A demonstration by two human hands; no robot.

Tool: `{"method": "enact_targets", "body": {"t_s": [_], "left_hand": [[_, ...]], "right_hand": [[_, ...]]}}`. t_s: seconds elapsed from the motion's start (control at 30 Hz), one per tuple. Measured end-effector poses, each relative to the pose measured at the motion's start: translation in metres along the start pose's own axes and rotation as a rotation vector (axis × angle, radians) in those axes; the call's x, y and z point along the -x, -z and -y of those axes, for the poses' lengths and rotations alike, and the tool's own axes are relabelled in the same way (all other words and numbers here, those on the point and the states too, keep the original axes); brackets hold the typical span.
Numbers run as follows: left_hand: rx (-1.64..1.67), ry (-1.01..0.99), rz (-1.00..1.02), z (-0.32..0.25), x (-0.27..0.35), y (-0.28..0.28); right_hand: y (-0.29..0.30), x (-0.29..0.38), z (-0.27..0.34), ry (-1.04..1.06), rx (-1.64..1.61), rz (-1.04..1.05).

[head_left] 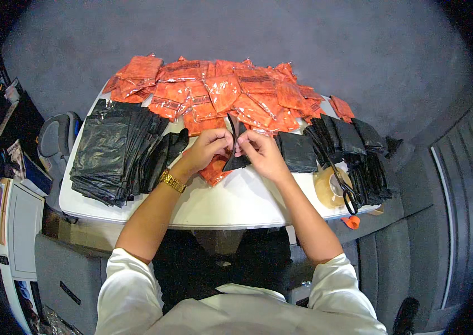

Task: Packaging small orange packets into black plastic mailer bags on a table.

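Note:
Both hands meet at the middle of a white table (232,209), pinching a thin black plastic bag (239,162). Its edge stands up between my left hand (213,145) and my right hand (260,151), with the fingertips close together on it. Under and beside the bag lies an orange packet (213,172) in clear wrap, partly hidden by my left hand. To the left, fanned black plastic bags (104,144) form a thick stack. A flat black packet (297,151) sits just right of my right hand.
Many orange packets (221,90) in clear wrap are heaped along the far side. More black packets (347,136) are piled at right, near a tape roll (325,190) and black-handled scissors (347,188). A grey sofa (391,259) stands at right, a chair (54,140) at left.

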State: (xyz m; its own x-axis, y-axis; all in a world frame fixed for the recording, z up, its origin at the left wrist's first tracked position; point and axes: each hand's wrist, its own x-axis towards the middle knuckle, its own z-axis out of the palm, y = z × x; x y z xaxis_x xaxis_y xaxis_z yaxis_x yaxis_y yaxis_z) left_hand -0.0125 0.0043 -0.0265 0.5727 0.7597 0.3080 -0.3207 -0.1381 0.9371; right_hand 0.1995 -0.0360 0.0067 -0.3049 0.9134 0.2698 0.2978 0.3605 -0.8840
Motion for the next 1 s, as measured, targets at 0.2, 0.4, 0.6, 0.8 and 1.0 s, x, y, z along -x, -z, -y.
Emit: {"method": "enact_targets", "body": {"t_s": [0.2,0.4,0.6,0.8,1.0], "left_hand": [[-0.061,0.075,-0.068,0.002,-0.003,-0.003],[0.024,0.071,-0.069,0.013,-0.004,0.000],[0.016,0.098,-0.082,0.009,-0.004,-0.003],[-0.105,0.076,-0.090,0.014,-0.002,-0.001],[-0.225,0.034,-0.038,0.003,0.000,-0.007]], "right_hand": [[-0.002,0.004,0.000,0.058,0.058,0.000],[-0.006,0.007,0.001,0.025,-0.021,-0.027],[-0.007,0.004,0.003,0.033,-0.011,-0.027],[-0.008,0.002,0.006,-0.107,0.046,0.035],[0.000,0.002,0.018,-0.120,0.161,-0.006]]}}
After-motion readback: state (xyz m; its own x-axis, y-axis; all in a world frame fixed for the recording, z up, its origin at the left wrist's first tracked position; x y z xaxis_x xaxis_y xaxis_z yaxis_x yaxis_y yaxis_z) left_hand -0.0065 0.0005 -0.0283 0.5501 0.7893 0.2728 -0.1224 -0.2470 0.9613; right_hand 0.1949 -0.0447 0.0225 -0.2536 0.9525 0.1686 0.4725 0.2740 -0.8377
